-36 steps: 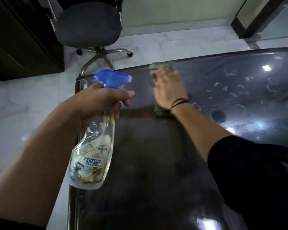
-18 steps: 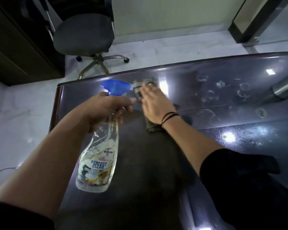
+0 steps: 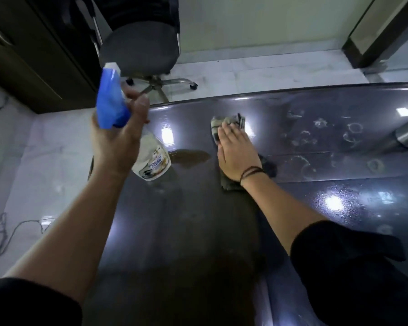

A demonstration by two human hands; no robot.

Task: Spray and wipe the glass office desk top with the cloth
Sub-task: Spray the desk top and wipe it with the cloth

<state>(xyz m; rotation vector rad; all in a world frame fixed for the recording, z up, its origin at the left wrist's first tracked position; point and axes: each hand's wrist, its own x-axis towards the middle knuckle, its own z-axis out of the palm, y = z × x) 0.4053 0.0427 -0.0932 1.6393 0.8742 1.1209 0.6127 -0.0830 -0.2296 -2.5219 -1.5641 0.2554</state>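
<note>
Glass desk top (image 3: pixel 198 231) spans foreground. At 10 o'clock, spray bottle (image 3: pixel 151 158) is held aloft, tilted, by left hand (image 3: pixel 118 140) — fingers clamped round neck under blue trigger head, kept ready. At 12 o'clock, cloth (image 3: pixel 226 122) is pressed flat by right hand (image 3: pixel 237 154), fingers straight, together. Ring marks (image 3: pixel 320 135) lie unwiped at 2 o'clock — likely next.

Dim room; ceiling-light glare spots on glass desk top (image 3: pixel 292 203); motion blur on spray bottle (image 3: pixel 111 107); wide-angle edge bending.
</note>
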